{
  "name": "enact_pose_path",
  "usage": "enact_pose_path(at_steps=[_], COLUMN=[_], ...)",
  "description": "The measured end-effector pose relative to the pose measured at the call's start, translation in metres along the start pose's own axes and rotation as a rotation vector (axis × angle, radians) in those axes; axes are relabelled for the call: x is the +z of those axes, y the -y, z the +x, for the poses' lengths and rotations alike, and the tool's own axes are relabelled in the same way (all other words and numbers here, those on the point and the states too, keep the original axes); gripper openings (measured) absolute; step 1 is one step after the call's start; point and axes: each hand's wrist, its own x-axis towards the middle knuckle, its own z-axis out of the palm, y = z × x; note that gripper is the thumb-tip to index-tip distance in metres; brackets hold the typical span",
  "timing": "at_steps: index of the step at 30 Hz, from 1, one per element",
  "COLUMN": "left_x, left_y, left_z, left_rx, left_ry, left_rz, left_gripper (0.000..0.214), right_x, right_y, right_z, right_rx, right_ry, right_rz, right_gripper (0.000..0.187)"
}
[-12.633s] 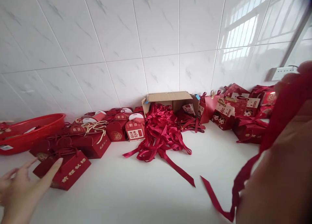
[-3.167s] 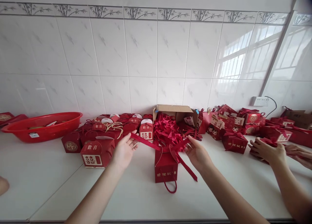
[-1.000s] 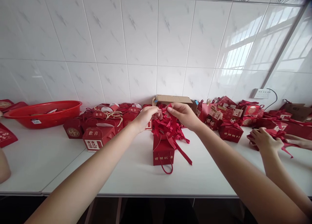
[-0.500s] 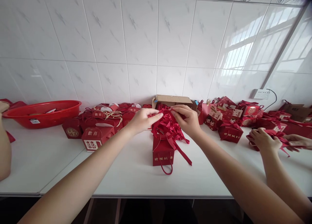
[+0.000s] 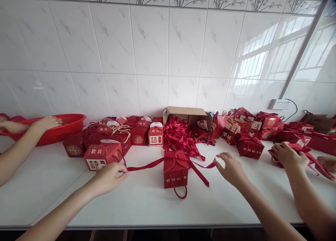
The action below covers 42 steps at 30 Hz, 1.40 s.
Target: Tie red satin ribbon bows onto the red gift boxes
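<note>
In the middle of the white table stands a small red gift box (image 5: 175, 171) with gold characters and a rope handle hanging down its front. A red ribbon (image 5: 147, 165) runs across its top, stretched out to both sides. My left hand (image 5: 111, 178) pinches the ribbon's left end, in front of a red box with a white label (image 5: 101, 153). My right hand (image 5: 231, 167) pinches the other end, to the right of the gift box. Another ribbon tail slants down at the box's right side. Behind it, a heap of red ribbons (image 5: 181, 132) spills from a cardboard box (image 5: 186, 111).
At the far left, another person's hands (image 5: 48, 123) reach into a red basin (image 5: 76, 123). A co-worker's hand (image 5: 288, 158) handles a ribboned red box at the right. Red boxes (image 5: 139, 135) line the back, with a tied box (image 5: 250, 147) right of centre. A socket strip (image 5: 279, 104) hangs on the wall.
My hands have moved apart and down from above the box, drawing the ribbon out to left and right. Another person's hands have come into the basin. The view has tilted up slightly.
</note>
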Motion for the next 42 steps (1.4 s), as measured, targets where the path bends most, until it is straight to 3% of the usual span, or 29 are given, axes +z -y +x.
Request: enact_pose_path(at_steps=[2,4,7,11,15,23,30,36,42], left_x=[0.009,0.019,0.039,0.067,0.079,0.076,0.079,0.083,0.075], left_y=[-0.017,-0.042,-0.078,-0.105,-0.109,-0.114,-0.114,-0.113,-0.117], left_z=[0.003,0.01,0.022,0.033,0.035,0.029,0.03,0.031,0.028], left_rx=[0.05,0.107,0.18,0.129,0.079,-0.076,-0.081,-0.134,-0.168], left_ry=[-0.122,-0.187,-0.146,-0.101,-0.086,-0.03,-0.018,0.046,0.046], left_rz=[-0.07,-0.196,-0.487,-0.706,-0.789,-0.87,-0.898,-0.975,-0.907], left_gripper=[0.023,0.02,0.019,0.027,0.032,0.035,0.04,0.048,0.048], right_x=[0.003,0.008,0.022,0.042,0.048,0.043,0.042,0.036,0.025], right_y=[0.021,0.048,0.082,0.099,0.097,0.098,0.097,0.097,0.098], right_z=[0.004,0.01,0.015,0.015,0.009,0.001,-0.002,-0.001,0.01], right_rx=[-0.024,-0.067,-0.104,-0.121,-0.123,-0.102,-0.081,-0.175,-0.314], right_ry=[-0.005,0.117,0.261,0.394,0.408,0.447,0.531,0.575,0.644], right_rz=[0.062,0.231,0.335,0.385,0.378,0.496,0.56,0.525,0.346], right_gripper=[0.04,0.043,0.048,0.05,0.046,0.051,0.052,0.056,0.056])
